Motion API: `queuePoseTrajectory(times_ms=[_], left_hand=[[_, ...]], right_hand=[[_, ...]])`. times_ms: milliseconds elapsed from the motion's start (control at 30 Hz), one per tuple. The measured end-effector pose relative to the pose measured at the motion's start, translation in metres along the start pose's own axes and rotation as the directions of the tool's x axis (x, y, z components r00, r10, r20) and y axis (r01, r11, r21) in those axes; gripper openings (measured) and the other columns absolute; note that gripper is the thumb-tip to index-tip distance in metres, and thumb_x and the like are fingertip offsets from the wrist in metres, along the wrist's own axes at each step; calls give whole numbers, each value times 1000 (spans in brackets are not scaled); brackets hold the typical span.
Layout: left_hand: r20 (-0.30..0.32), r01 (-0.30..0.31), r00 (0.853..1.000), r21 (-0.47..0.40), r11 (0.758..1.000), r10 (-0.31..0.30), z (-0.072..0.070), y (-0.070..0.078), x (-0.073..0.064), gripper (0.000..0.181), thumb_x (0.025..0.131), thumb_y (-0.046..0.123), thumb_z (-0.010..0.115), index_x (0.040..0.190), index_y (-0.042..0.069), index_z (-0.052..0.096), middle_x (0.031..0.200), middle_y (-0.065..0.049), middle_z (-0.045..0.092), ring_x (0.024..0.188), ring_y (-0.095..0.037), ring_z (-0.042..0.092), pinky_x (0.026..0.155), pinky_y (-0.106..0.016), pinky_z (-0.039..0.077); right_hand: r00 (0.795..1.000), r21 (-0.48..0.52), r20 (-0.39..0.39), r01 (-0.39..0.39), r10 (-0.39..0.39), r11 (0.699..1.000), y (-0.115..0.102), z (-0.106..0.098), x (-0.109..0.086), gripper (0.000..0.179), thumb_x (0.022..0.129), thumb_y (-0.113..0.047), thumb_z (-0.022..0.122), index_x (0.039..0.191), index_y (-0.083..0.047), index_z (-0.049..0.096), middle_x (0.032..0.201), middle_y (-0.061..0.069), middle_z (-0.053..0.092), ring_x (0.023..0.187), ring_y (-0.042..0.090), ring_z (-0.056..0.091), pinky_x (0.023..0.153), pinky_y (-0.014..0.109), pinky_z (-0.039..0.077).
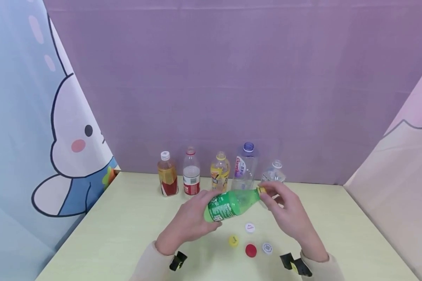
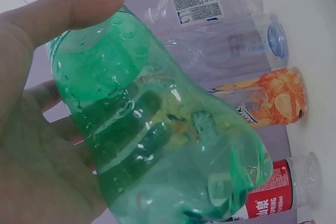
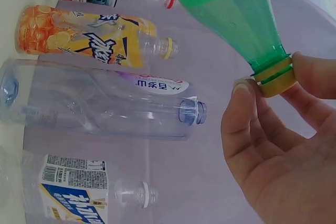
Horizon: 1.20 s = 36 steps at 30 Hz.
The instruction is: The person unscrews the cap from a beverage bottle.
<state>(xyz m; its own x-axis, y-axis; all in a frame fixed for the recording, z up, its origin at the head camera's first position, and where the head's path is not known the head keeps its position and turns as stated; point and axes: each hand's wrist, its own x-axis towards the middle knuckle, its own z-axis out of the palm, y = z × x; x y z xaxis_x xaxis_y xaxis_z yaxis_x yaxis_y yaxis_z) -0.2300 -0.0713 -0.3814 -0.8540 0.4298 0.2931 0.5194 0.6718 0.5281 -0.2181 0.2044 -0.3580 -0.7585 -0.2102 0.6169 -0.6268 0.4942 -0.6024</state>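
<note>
A green plastic bottle (image 1: 228, 205) is held tilted above the table, its neck toward the right. My left hand (image 1: 193, 218) grips its body; in the left wrist view the thumb and fingers (image 2: 79, 11) wrap round the green plastic. At the neck, my right hand (image 1: 285, 208) pinches the yellow cap (image 3: 275, 80) between thumb and fingers. The cap sits on the bottle's mouth, with a thin green ring showing at it. Below the hands lie loose caps: a white one (image 1: 250, 227), a yellow one (image 1: 233, 240), a red one (image 1: 251, 250) and a white patterned one (image 1: 267, 248).
Along the back of the table (image 1: 102, 230) stand a capped amber bottle (image 1: 168, 175), a red-labelled clear bottle (image 1: 191, 173), a yellow-labelled bottle (image 1: 220, 171), a tall bluish bottle (image 1: 245, 168) and a small clear bottle (image 1: 275, 171). A purple cloth (image 1: 232, 78) hangs behind them.
</note>
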Motion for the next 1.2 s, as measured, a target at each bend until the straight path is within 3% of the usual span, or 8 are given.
queuePoseTrajectory(times_ms=[200, 433, 533, 700, 867, 1000, 1200], left_hand=[[-6, 12, 1000, -9, 1000, -12, 0, 0, -1, 76, 80, 26, 86, 146, 21, 49, 128, 0, 60, 110, -19, 58, 88, -45, 54], [-17, -22, 1000, 36, 999, 23, 1, 1, 0, 78, 81, 26, 86, 148, 23, 47, 130, 0, 59, 111, -18, 56, 89, -44, 54], [-29, -41, 999, 56, 998, 43, 2, 2, 1, 77, 81, 27, 86, 148, 23, 47, 130, 0, 59, 111, -17, 57, 89, -42, 54], [-55, -65, 996, 75, 995, 69, 2, 2, 0, 77, 81, 27, 86, 147, 22, 48, 128, -1, 60, 110, -18, 58, 88, -43, 55], [-58, -45, 997, 69, 997, 49, 1, 2, -1, 78, 81, 27, 86, 148, 24, 48, 129, -1, 59, 111, -18, 57, 89, -44, 54], [-56, -33, 998, 61, 998, 37, 0, 2, -1, 77, 81, 27, 86, 148, 24, 48, 130, 0, 59, 112, -18, 56, 90, -44, 54], [-59, -30, 998, 63, 998, 33, 0, 2, -2, 77, 81, 27, 86, 148, 22, 48, 130, -1, 59, 113, -20, 56, 89, -45, 55]], right_hand=[[999, 66, 1, -35, 35, 997, -5, 1, -1, 27, 99, -3, 63, 126, -5, 66, 106, 3, 66, 84, 10, 62, 63, 26, 57], [985, 119, -128, -100, 115, 988, -11, 7, 0, 11, 97, -3, 66, 107, -4, 71, 91, 5, 68, 73, 11, 61, 54, 26, 53], [980, 99, -155, -112, 127, 989, -11, 8, 0, 13, 96, -4, 68, 109, -3, 70, 92, 5, 68, 72, 11, 60, 54, 24, 53], [977, 76, -131, -162, 171, 984, -11, 6, 0, 25, 99, -13, 68, 122, -4, 67, 100, 5, 67, 78, 12, 60, 56, 24, 54], [968, 26, -109, -223, 225, 974, -10, 3, 0, 26, 98, -20, 68, 119, -4, 71, 94, 3, 67, 82, 10, 59, 62, 23, 52], [972, -5, -94, -217, 216, 976, -9, 2, -1, 27, 98, -19, 69, 120, -3, 71, 89, 1, 66, 82, 11, 58, 68, 22, 52], [986, 25, -30, -162, 163, 986, -9, 0, -1, 32, 99, -14, 66, 130, -4, 66, 91, 2, 63, 81, 12, 58, 63, 23, 53]])
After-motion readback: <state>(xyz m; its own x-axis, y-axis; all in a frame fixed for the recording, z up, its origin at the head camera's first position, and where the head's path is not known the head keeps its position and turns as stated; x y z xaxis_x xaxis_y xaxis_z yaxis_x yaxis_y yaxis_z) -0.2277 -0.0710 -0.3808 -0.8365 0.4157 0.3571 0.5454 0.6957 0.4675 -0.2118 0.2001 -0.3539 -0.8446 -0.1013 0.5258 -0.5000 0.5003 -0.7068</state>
